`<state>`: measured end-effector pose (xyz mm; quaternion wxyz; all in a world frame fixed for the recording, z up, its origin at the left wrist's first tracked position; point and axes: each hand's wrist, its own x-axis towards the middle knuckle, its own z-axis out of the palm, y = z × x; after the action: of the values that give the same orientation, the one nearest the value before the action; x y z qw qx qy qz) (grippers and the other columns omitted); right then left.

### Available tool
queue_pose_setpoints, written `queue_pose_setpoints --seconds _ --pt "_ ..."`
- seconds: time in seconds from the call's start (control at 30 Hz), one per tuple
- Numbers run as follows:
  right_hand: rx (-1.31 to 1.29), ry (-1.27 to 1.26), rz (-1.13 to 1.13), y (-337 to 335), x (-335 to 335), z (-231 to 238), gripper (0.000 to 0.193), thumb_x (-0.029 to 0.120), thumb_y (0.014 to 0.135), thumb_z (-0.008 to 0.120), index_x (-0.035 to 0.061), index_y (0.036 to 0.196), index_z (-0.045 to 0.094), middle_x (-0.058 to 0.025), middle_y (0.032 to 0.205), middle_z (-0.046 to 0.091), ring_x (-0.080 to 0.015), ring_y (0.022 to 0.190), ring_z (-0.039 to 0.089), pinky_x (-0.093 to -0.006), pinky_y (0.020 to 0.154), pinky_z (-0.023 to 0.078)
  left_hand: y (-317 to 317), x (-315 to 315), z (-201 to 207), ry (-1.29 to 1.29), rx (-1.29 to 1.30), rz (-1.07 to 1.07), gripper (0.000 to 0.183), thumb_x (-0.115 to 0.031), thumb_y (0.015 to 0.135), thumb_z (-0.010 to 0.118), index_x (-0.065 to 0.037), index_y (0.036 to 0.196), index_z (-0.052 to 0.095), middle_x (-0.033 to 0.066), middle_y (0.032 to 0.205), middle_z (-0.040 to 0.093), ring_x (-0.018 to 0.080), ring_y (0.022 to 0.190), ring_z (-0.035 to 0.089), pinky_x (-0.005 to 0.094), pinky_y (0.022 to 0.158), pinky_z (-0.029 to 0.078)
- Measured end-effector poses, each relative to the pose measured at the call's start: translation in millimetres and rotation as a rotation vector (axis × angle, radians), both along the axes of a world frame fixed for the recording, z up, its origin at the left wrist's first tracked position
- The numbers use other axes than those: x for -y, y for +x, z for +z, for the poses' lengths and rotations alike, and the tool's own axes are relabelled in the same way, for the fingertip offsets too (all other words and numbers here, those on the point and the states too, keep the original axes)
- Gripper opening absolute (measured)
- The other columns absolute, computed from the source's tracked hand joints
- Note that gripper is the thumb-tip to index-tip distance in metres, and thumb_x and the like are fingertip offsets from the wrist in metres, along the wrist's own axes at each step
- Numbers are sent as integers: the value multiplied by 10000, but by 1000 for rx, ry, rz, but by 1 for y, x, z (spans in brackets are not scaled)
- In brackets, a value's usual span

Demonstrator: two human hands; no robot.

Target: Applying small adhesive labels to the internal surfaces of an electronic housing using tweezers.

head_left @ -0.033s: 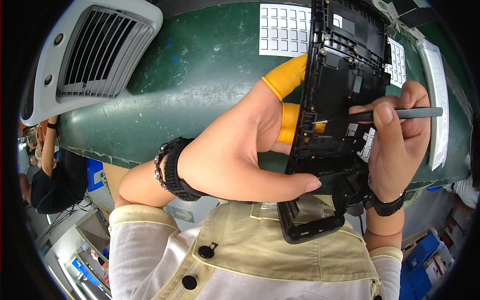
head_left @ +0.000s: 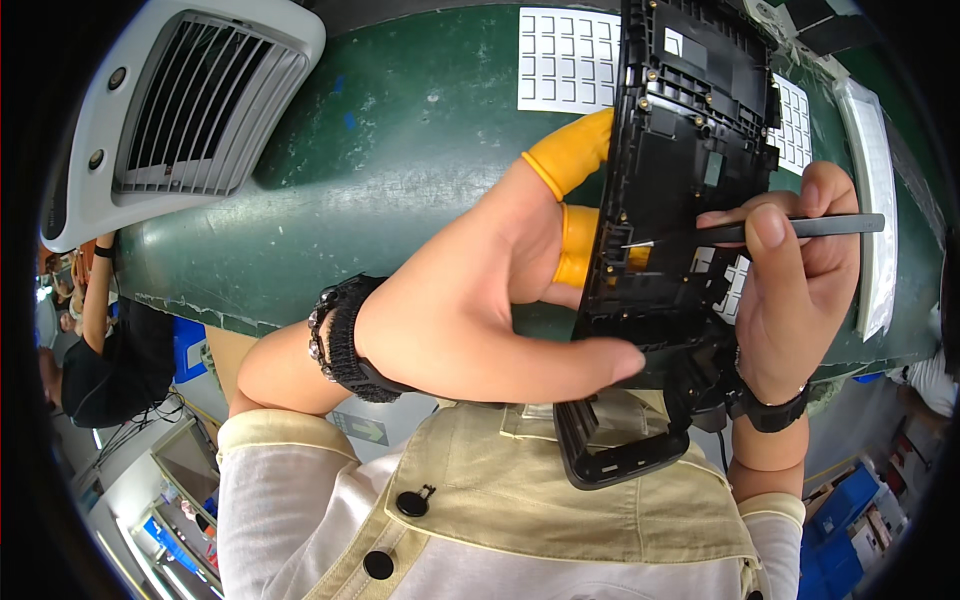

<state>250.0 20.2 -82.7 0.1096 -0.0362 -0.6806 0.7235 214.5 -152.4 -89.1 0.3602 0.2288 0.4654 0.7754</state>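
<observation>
A black plastic housing (head_left: 655,200) with ribs, brass-coloured inserts and small cut-out windows is tilted up in front of me. My left hand (head_left: 480,300) is closed on its left edge. Yellow finger cots (head_left: 578,160) cover some of its fingers, which pass behind the part, and the thumb lies along the lower edge. In my right hand (head_left: 800,270) are slim black tweezers (head_left: 830,226), pinched between thumb and fingers. Their pale pointed tip reaches the housing's inner face near a small window. Whether the tip holds anything is too small to tell. A black frame-like section (head_left: 630,465) hangs at the housing's bottom.
Beneath lies a green worktable (head_left: 400,130). White sheets with rows of small outlined pads (head_left: 568,60) lie behind the housing. A grey-white vented machine (head_left: 90,190) stands at the left, and a long white strip (head_left: 870,290) lies at the right. Another person's arm (head_left: 97,300) shows far left.
My left thumb has shifted very slightly at the housing's lower edge. The tweezers have stayed in place.
</observation>
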Motion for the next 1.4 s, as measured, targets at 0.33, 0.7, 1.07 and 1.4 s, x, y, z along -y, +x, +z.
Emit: queue_pose_setpoints --seconds 0.33,0.7,1.07,1.4 --pt "-65 3 77 -2 0 -7 217 60 764 506 46 866 315 -87 656 534 -93 545 484 -225 594 438 -1 4 5 -257 85 112 613 57 754 419 -34 1271 102 138 1191 367 203 1040 449 269 828 374" --pt "-210 -51 -7 -5 -7 -8 244 116 806 475 45 968 308 -244 849 551 -30 469 317 -130 486 282 -5 0 4 -95 113 63 639 63 717 458 1 1258 125 128 1163 396 191 1031 455 268 838 366" --pt "-142 -105 87 1 -1 -4 254 43 763 510 53 904 299 -84 685 515 -182 689 554 -293 695 427 -3 2 3 -68 133 70 621 88 713 463 -12 1250 167 106 1152 408 157 1023 448 252 820 377" --pt "-111 -55 108 1 2 -4 237 36 766 499 52 892 298 -98 690 532 -176 682 550 -259 676 412 -3 3 -1 -140 47 92 580 69 736 463 -22 1244 198 67 1054 469 71 813 482 178 649 395"
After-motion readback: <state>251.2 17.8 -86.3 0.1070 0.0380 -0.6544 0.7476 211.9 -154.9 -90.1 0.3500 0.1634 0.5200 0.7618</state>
